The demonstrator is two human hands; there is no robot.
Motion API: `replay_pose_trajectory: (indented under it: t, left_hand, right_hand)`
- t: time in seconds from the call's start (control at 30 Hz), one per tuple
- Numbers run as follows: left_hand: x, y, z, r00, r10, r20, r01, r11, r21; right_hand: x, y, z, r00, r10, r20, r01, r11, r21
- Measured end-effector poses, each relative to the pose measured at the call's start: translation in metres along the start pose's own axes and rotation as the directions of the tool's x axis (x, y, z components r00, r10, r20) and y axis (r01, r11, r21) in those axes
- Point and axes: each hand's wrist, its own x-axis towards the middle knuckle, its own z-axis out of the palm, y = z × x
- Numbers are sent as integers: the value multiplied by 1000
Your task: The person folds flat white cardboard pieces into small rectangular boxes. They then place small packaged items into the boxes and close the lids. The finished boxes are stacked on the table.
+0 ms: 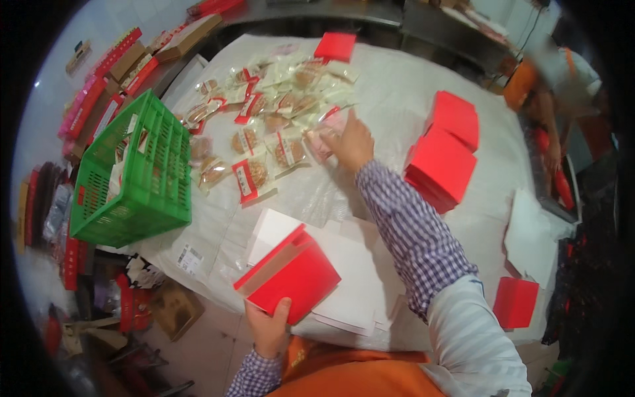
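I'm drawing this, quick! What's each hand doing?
Left hand: holding a red box.
Right hand: at a pinkish packet; whether its grip is closed can't be told.

The left hand [268, 324] is holding a tilted red box [294, 278] beside wrapped pastries [250, 177].

The right hand [354, 143] is touching a pinkish packet [319, 144] at the pile's right edge; a green crate [155, 182] is standing to the left, red boxes [442, 162] are sitting stacked to the right, and white sheets [360, 274] are lying near the held box.
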Motion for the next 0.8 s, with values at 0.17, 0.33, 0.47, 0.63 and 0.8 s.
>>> replay_pose_trajectory:
  t: [0.17, 0.33, 0.47, 0.63, 0.8]
  left_hand:
    - [18, 8, 12, 991, -75, 114, 70, 997, 45]
    - [42, 4, 28, 972, -142, 188, 153, 987, -45]
    - [48, -4, 27, 964, -108, 244, 116, 993, -15]
    - [39, 13, 26, 935, -122, 332, 160, 983, -88]
    - [25, 15, 16, 907, -97, 409, 148, 984, -95]
  right_hand:
    - [27, -6, 27, 978, 119, 172, -124, 992, 17]
    - [24, -7, 34, 964, 72, 254, -76, 997, 2]
    - [2, -19, 20, 950, -90, 300, 110, 993, -48]
    - [-8, -20, 15, 936, -147, 320, 127, 988, 84]
    - [-30, -18, -46, 912, -406, 57, 336, 820, 464]
